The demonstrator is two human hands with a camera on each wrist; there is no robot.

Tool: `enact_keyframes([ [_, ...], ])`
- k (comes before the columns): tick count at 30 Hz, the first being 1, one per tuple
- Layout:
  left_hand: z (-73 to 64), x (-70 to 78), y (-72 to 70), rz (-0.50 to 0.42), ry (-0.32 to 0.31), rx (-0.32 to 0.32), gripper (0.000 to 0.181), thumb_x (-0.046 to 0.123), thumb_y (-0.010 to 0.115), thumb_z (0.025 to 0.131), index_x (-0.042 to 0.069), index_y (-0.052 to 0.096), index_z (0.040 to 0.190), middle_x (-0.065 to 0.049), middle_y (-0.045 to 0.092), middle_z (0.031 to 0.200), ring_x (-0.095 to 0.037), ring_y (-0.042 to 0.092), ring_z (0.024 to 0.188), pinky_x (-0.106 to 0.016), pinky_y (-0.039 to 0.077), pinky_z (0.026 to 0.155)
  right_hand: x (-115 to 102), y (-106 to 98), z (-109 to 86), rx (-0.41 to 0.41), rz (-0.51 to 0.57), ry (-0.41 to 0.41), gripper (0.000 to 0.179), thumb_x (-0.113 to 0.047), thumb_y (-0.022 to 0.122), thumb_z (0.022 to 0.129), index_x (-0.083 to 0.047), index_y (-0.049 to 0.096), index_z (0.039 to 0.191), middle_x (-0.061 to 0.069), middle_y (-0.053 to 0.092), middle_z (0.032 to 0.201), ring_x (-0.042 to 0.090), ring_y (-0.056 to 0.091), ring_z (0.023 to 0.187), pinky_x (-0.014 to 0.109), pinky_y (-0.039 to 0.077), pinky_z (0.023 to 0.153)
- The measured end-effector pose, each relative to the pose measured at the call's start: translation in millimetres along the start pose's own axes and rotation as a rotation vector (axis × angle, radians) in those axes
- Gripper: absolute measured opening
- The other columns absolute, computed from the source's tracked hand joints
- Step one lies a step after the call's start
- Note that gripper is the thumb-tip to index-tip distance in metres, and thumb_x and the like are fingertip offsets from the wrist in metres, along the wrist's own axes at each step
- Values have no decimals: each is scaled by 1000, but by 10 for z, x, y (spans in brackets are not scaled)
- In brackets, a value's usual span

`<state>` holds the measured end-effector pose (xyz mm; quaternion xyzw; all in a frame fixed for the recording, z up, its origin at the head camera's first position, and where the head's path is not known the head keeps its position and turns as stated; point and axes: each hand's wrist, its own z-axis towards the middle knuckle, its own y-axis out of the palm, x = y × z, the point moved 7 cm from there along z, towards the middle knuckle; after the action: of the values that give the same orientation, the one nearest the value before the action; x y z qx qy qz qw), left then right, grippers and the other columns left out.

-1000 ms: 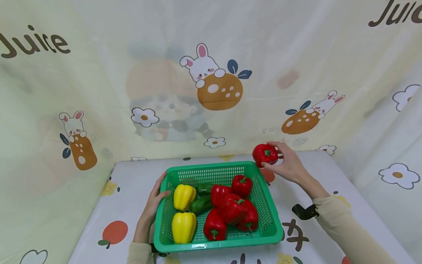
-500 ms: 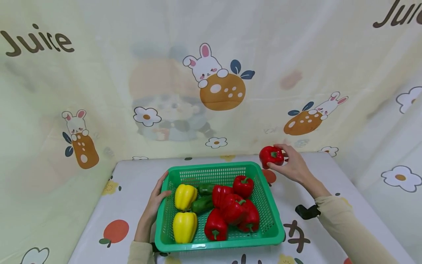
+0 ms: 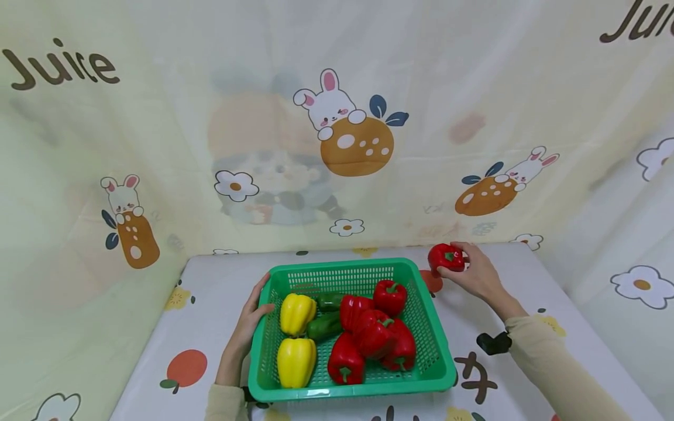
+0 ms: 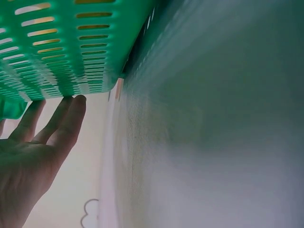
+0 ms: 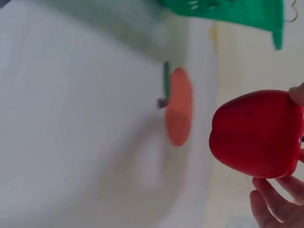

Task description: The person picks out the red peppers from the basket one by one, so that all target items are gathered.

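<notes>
One glossy red bell pepper [image 3: 441, 261] is pinched by the right hand [image 3: 478, 277] near the far right corner of the green perforated plastic basket [image 3: 368, 389] (head view); the left hand [image 3: 245, 324] grips its left rim. Left wrist view: fingertips [image 4: 80, 100] touch the wall; uneven force could slide the basket. Right wrist view: the pepper is above the white printed tabletop [image 5: 66, 137]; smooth skin could slip the pinch and drop it.

a pale curtain [image 3: 453, 64] facing you, printed rabbits [image 3: 330, 109] and brown lettering [image 3: 62, 68] on it, a patterned white tablecloth [image 3: 213, 310] below
</notes>
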<state>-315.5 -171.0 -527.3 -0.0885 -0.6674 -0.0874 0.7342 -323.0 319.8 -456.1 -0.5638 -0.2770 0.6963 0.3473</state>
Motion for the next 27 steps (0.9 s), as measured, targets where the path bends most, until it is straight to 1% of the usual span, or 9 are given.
enact_keyframes([
  [5,0,1,-1,8,-5,7,67,5,47,98,21,23,158,-13,19,161,-38,32,136,-43,42,99,167,52,-15,-18,-13,38,80,-32,77,83,4,39,143,30,46,135,47,44,116,57,52,82],
  [11,3,3,-2,18,3,4,66,5,46,98,20,22,158,-14,19,161,-39,32,137,-41,44,98,274,94,-22,-37,-6,68,80,-33,76,84,4,38,144,30,45,134,47,44,116,56,53,81],
  [18,4,-15,-3,10,0,1,66,6,46,98,24,24,158,-9,19,162,-37,31,138,-47,40,101,356,174,-31,-74,-21,88,83,-42,74,85,4,38,144,31,44,137,48,44,117,57,52,83],
  [23,1,-16,-2,9,-4,5,66,6,46,98,25,24,157,-9,20,162,-37,31,138,-50,38,102,370,220,-51,-76,-21,89,83,-41,74,84,4,38,144,31,44,137,48,44,117,57,52,83],
  [27,-3,-15,-3,13,-8,9,66,7,47,98,25,25,157,-9,20,162,-37,32,137,-50,38,102,362,233,-60,-71,-18,84,82,-38,75,84,5,38,143,31,44,137,48,44,117,57,52,83],
])
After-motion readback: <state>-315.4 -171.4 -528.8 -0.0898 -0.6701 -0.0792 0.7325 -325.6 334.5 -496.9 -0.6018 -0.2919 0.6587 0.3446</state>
